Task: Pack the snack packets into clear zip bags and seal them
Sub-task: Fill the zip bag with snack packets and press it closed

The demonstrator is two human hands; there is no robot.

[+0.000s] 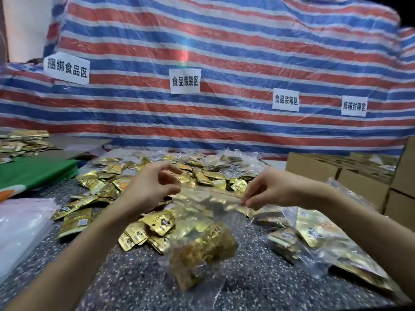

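Observation:
A clear zip bag (202,239) with a red seal strip hangs over the speckled table (125,283), filled with gold snack packets. My left hand (150,189) pinches the bag's top left corner between thumb and fingers. My right hand (271,191) pinches the seal strip at its right end. Behind and left of the bag lies a loose heap of gold snack packets (107,187).
Filled zip bags (318,243) lie to the right. A stack of flat clear bags (20,225) sits at the left, with a green sheet (33,171) beyond it. Cardboard boxes (363,180) stand at the right. A striped tarp (202,52) with paper labels forms the back wall.

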